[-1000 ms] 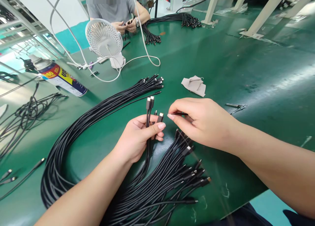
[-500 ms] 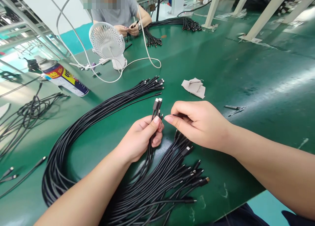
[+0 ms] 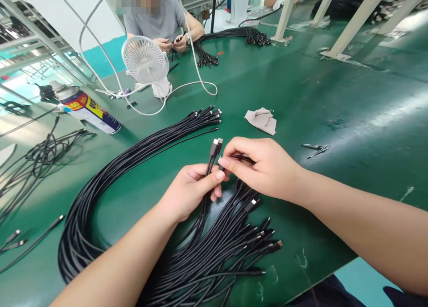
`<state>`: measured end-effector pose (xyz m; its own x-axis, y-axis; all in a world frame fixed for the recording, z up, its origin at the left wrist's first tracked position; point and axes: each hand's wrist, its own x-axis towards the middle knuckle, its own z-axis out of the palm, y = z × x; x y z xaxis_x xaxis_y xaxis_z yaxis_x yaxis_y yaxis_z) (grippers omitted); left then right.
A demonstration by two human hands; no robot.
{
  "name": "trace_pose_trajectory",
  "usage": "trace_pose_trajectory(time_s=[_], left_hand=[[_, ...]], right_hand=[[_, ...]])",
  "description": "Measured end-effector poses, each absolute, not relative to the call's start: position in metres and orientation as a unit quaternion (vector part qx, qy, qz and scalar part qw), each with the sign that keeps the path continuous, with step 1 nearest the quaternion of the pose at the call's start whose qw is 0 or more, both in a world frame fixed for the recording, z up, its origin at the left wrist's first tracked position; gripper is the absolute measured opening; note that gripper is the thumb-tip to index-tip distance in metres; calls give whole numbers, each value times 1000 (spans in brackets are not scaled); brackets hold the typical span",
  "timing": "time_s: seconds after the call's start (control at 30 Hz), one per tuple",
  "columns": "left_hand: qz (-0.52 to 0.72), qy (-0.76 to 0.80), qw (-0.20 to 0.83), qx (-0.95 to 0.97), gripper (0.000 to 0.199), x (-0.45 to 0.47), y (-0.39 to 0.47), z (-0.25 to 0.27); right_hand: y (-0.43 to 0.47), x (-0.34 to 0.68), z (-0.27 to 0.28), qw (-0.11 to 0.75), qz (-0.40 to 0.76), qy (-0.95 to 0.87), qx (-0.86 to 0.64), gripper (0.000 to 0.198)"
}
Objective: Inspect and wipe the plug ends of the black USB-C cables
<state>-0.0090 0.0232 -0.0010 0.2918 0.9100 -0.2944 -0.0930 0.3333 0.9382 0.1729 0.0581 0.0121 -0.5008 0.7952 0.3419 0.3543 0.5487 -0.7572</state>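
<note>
My left hand point(image 3: 192, 189) is closed around several black USB cables point(image 3: 214, 152), just below their plugs, with two pale metal tips pointing up. My right hand point(image 3: 267, 166) is pinched close beside the left thumb, its fingertips at a small plug end. A thin black object point(image 3: 241, 157) lies between its fingers; its kind is mostly hidden. Under both hands a thick bundle of black cables point(image 3: 100, 182) curves over the green table. One set of its plugs point(image 3: 257, 235) fans out below my right hand, the other farther back.
A spray can point(image 3: 90, 111) and a small white fan point(image 3: 145, 59) stand at the back left, near loose white cords. A crumpled cloth point(image 3: 262, 120) and tweezers point(image 3: 317, 149) lie to the right. Across the table point(image 3: 334, 102) a person handles dark cables. Tangled cables point(image 3: 47, 153) lie left.
My right hand has moved slightly left and its fingertips now meet the plug end by my left thumb. The left hand keeps hold of the cables.
</note>
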Motion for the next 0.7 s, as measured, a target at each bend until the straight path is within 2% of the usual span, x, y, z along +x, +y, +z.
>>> trace_pose_trajectory(time_s=[0.13,0.23,0.33,0.5,0.63,0.7], left_hand=[[427,480,657,395,27,-7,21,3],[474,456,679,327,29,-9,22,5],[450,427,721,310,29,-12,24,7],[373,416,742,371,25,-13,22,8],[359,440,717,405,28,-12,21,6],[358,451,701,420,29,-11,21,5]], right_hand=[[60,171,17,342,392,-767,-376,17],[64,172,20,339,407,-745,-405,19],[68,172,19,309,402,-747,-430,22],[69,172,15,276,321,-789,-445,30],[66,174,17,336,324,-771,-433,29],[65,175,18,380,365,-742,-414,23]])
